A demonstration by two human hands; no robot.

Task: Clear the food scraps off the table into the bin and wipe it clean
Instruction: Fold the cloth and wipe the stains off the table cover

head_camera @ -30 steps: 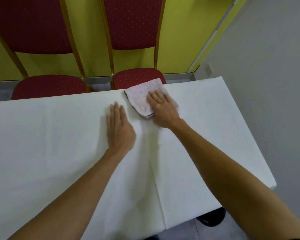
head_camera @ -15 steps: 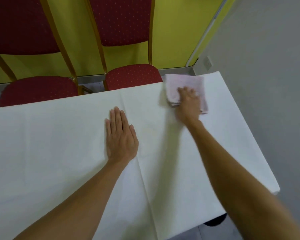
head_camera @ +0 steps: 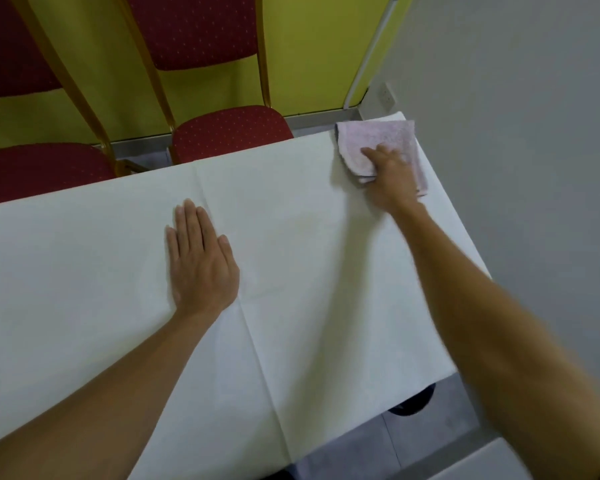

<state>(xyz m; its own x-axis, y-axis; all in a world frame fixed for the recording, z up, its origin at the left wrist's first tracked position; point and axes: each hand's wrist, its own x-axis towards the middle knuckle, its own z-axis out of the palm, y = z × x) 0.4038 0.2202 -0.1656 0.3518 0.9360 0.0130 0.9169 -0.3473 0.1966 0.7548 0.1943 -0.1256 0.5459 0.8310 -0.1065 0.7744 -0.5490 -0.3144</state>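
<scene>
head view shows the bench point(head_camera: 84, 271) under a white cover with no food scraps visible on it, so the clearing part looks done and the job seems to be in its wiping stage; no bin is in view. a faint yellowish mark point(head_camera: 305, 225) sits on the cover between the two hands, and it may need a pass. the pink cloth point(head_camera: 378, 140) lies folded at the far right corner of the bench, near the grey wall point(head_camera: 516, 133). the right hand point(head_camera: 392, 178) presses down on it, arm stretched far forward, fingers point(head_camera: 371, 154) spread flat over the cloth rather than curled round it. the left hand point(head_camera: 201, 258) lies palm down on the bare cover, well apart from the cloth, fingers straight and close together, holding nothing, likely bracing the cover. two red chairs point(head_camera: 229, 133) stand beyond the far edge.
</scene>
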